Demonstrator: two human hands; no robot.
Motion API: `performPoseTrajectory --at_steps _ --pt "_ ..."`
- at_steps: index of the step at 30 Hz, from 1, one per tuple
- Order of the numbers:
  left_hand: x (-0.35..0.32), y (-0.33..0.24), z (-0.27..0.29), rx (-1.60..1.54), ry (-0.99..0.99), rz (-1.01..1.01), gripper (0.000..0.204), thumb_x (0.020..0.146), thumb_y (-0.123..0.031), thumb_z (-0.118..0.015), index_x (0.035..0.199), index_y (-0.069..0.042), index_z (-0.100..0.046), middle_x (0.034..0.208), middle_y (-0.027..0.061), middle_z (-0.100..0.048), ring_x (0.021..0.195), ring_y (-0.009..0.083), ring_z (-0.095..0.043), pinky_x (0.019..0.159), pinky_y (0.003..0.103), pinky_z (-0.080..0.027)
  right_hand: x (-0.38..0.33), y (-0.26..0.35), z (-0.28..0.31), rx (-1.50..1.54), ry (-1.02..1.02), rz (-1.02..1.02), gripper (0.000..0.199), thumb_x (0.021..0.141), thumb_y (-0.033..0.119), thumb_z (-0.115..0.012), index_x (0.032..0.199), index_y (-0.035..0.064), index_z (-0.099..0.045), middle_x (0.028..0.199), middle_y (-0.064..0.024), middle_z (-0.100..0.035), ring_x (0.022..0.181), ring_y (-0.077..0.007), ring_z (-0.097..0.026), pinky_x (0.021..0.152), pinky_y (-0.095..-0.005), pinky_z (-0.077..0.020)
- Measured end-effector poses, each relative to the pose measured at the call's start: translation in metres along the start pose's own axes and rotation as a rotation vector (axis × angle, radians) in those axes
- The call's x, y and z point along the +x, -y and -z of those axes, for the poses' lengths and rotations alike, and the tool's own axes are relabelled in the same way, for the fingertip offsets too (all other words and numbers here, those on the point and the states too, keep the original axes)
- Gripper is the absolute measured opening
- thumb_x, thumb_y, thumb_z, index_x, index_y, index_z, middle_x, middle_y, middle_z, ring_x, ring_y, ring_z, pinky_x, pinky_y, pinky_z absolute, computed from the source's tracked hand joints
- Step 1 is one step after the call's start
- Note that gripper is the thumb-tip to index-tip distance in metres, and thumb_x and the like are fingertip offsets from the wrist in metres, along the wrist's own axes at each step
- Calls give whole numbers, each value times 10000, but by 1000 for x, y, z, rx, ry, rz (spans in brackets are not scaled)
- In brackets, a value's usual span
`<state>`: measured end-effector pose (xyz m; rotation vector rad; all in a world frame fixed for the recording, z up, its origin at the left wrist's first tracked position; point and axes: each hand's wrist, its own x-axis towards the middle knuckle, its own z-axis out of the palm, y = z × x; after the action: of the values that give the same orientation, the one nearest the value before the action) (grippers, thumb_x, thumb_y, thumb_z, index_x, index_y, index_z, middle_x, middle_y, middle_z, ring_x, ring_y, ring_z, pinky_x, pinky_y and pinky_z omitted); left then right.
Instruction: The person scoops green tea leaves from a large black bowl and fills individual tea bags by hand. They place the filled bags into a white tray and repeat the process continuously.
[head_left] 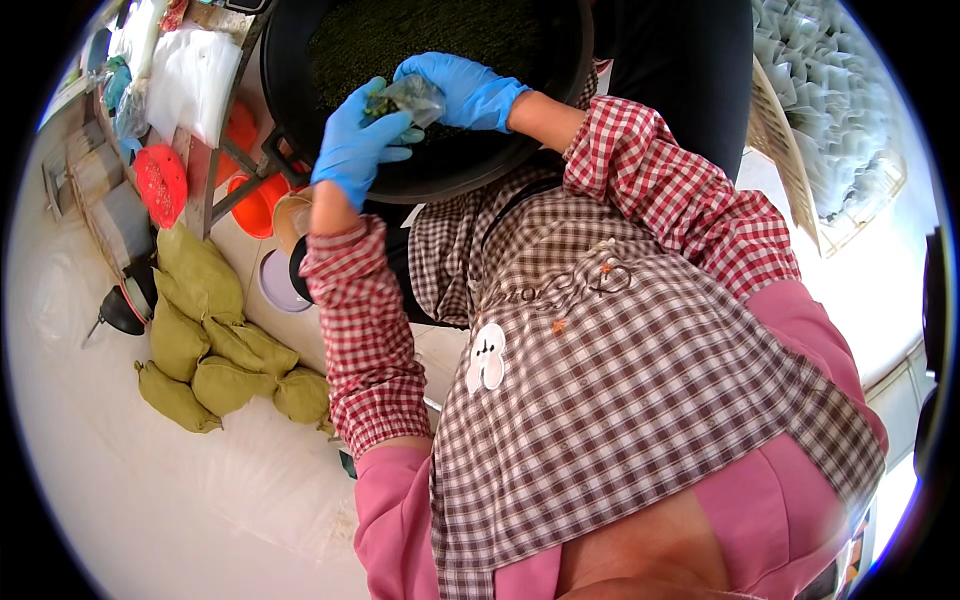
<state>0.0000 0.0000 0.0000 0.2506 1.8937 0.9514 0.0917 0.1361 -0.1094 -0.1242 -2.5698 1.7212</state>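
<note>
Both my hands, in blue gloves, meet over a wide black pan [430, 188]. Loose dark green leafy bits [420, 35] cover its bottom. Between the hands is a small clear plastic bag [420, 98] with some green bits at its left end. My left hand [360, 145] grips that end between thumb and fingers, its other fingers partly stretched. My right hand [465, 92] is closed on the bag from behind and the right; its fingertips are partly hidden by the plastic.
Left of the pan, clear plastic bags [190, 85] lie stacked near a red object [160, 185] and an orange-red basin [260, 205]. Olive-green cloth sacks [235, 345] are piled on the floor beside a lilac round dish [283, 280]. A crate [785, 150] of translucent bags [830, 95] stands right.
</note>
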Motion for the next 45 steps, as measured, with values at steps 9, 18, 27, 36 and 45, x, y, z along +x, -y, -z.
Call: performPoseTrajectory --at_steps 9,18,27,36,45 --pt "10 13 -3 169 -251 -142 214 816 -184 -666 946 -18 -631 851 85 -648 732 211 -647 617 285 -515 5 13 -9 67 -113 361 576 703 98 -705 1231 143 -482 1126 -120 -543 1043 -300 -549 874 -409 -466" --pt "-10 -10 6 -63 -92 -60 409 840 -136 -640 1207 2 -525 915 119 -640 747 188 -661 570 276 -548 7 -4 -13 149 -268 161 690 737 175 -733 1319 92 -372 1193 -178 -503 1098 -337 -516 947 -405 -440" --pt "0 13 6 110 -327 -299 169 749 -73 -715 892 3 -664 795 50 -652 701 116 -603 643 233 -489 -4 23 11 339 -137 117 855 761 310 -701 1435 141 -203 1429 -164 -302 1272 -359 -362 1030 -434 -351" --pt "-10 2 -15 287 -274 -527 231 675 -36 -771 802 -28 -578 765 -2 -573 658 93 -544 603 218 -458 -12 16 5 940 -61 -367 645 867 559 -502 1333 122 -407 1328 -104 -440 1192 -267 -435 949 -411 -398" --pt "-9 24 -7 246 -336 -393 152 757 -74 -710 755 -23 -567 685 -14 -528 612 69 -468 526 218 -392 -17 19 1 851 12 -227 479 973 389 -369 1414 206 -325 1456 -45 -298 1346 -218 -269 1042 -367 -337"
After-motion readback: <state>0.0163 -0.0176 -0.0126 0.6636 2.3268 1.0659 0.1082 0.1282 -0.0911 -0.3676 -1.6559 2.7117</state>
